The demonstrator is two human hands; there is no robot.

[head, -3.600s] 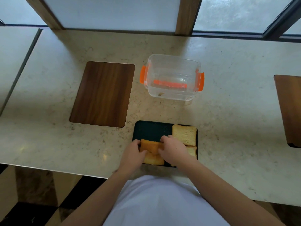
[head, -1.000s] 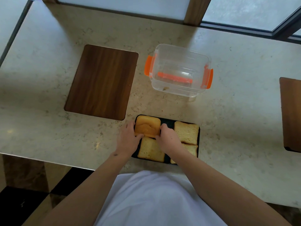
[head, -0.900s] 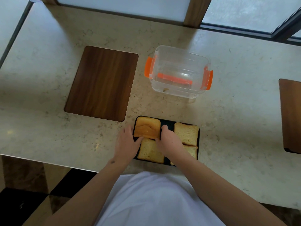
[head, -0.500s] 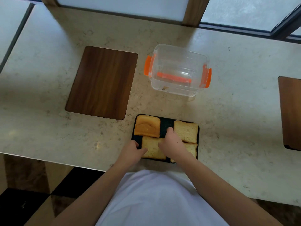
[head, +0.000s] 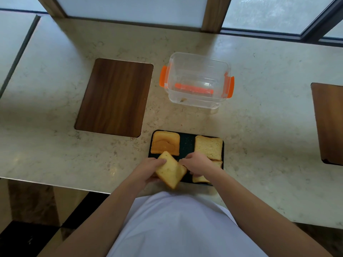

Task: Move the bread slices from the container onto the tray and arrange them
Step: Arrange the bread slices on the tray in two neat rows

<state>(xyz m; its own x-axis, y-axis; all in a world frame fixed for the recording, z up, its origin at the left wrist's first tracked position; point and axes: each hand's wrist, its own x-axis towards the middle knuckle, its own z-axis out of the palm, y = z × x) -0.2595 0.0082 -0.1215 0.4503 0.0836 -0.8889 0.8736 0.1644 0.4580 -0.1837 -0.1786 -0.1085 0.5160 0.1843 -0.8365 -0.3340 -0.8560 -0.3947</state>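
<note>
A dark tray [head: 186, 143] lies on the marble counter near its front edge. A browner bread slice [head: 165, 143] lies flat at the tray's far left, a paler slice [head: 208, 147] at its far right. Another slice [head: 199, 179] at the near right is mostly hidden under my right hand [head: 197, 163]. My left hand [head: 146, 169] grips a slice [head: 169, 169] that is lifted and turned like a diamond over the tray's near left. My right hand's fingertips touch that slice's right corner. The clear container [head: 197, 80] with orange clips stands behind the tray, holding only crumbs.
A wooden board [head: 115, 97] is set in the counter left of the container. Another wooden board [head: 328, 123] sits at the right edge. The counter's front edge runs just under my hands. A window frame lines the back.
The near-left slice lay flat on the tray half a second ago; now my left hand has lifted and rotated it. My right hand has shifted slightly right.
</note>
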